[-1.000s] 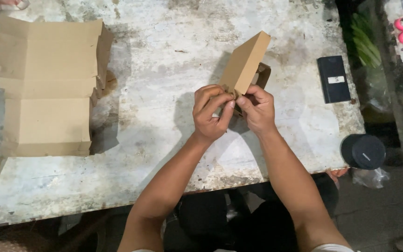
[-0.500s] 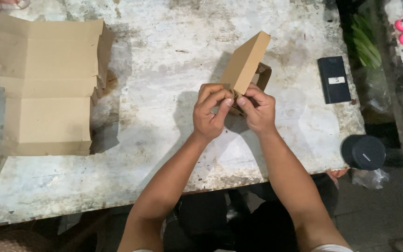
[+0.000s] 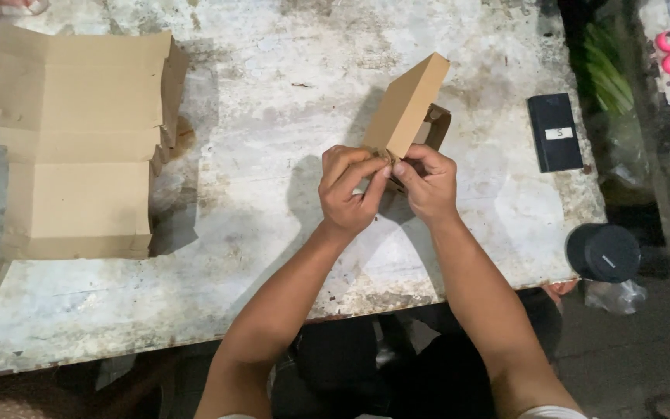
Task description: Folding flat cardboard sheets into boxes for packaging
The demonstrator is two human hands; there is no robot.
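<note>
The small cardboard box (image 3: 406,109) is pinched at its near corner by both hands, left hand (image 3: 350,190) and right hand (image 3: 428,182); the flap is best pressed squarely along its crease against the bench (image 3: 273,194)

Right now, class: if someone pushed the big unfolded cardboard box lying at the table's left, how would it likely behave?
The unfolded cardboard box looks thin and flat, so probably light and easy to slide. Its creased panels would likely flex rather than stay rigid. Lying flat, it seems unlikely to tip or roll.
</note>
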